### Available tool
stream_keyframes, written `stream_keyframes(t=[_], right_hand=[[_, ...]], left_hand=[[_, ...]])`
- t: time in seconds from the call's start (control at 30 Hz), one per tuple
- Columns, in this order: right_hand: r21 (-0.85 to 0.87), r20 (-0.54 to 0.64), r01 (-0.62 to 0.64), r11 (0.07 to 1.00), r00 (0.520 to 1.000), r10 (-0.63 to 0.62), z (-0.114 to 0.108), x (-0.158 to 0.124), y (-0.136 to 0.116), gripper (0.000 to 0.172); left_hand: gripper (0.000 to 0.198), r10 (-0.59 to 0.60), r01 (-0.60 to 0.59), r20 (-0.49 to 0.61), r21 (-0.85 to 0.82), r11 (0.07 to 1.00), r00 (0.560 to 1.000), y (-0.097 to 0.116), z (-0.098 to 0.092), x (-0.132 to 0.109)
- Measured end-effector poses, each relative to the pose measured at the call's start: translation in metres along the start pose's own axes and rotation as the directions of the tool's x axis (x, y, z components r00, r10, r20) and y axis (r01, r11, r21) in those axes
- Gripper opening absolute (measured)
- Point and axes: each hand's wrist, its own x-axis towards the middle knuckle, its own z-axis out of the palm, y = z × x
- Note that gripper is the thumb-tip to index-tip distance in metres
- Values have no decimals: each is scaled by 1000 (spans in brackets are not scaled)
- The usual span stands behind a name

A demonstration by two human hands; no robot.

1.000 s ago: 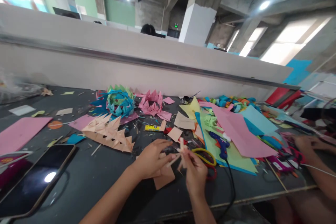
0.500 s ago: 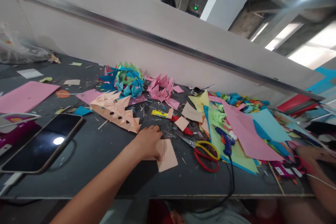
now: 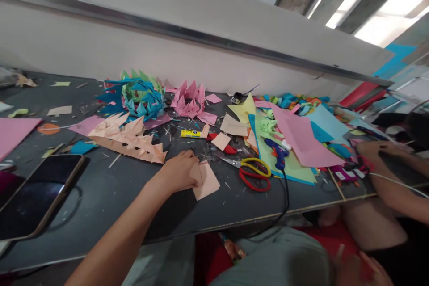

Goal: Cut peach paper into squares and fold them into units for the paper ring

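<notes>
with left hand [image 3: 182, 170], fingers curled, touches peach paper [image 3: 208, 183] on table [image 3: 100, 187], left of scissors [image 3: 255, 174]; cannot tell whether gripping. shows right hand [image 3: 372, 270] blurred, off the table; cannot tell whether open. appears to be selecting paper; next, probably calls for lifting one piece.

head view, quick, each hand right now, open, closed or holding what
Left hand: fingers curled down at peach paper, touching it; whether it grips cannot be told.
Right hand: blurred at the bottom edge; cannot tell.
</notes>
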Motion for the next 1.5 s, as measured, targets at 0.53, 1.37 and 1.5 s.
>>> stream_keyframes(t=[0.53,1.37,1.5], right_hand=[[637,650,-30,770,557,-516,59,-24,-293,18],[469,856,-472,747,451,-253,82,-19,-308,24],[429,819,-396,812,551,-164,67,-25,-304,37]], left_hand=[[29,279,-282,-45,-79,956,959,3,11,8],[37,-158,-16,-353,-442,897,922,-10,10,21],[41,-60,-77,-410,-310,948,910,-13,12,21]])
